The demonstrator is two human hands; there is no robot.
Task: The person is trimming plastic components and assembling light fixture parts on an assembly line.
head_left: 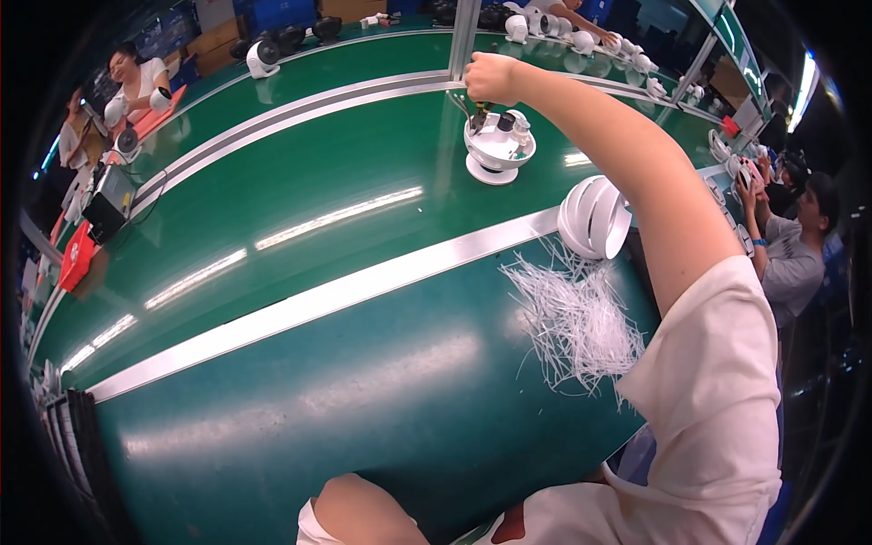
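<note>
The person's right arm [636, 150] stretches across the green surface [336, 195], and its hand [491, 78] sits above and just beside a white bowl [495, 163] on a round white base. The fingers [477, 78] are curled in tightly; a tool with yellow and black parts [480, 114] shows directly below them, its lower end in the bowl, but whether they grip it I cannot tell. Small white and dark parts [512, 125] lie in the bowl too. The left hand is out of view, so the state of its fingers cannot be told. Nearer the body, a white slotted shell [590, 218] rests by a metal edging strip [318, 295], with a loose heap of thin white strips [581, 327] just below it on the darker green surface [272, 436]. Beyond, 1 rounded white device [262, 59] stands near the far edge.
</note>
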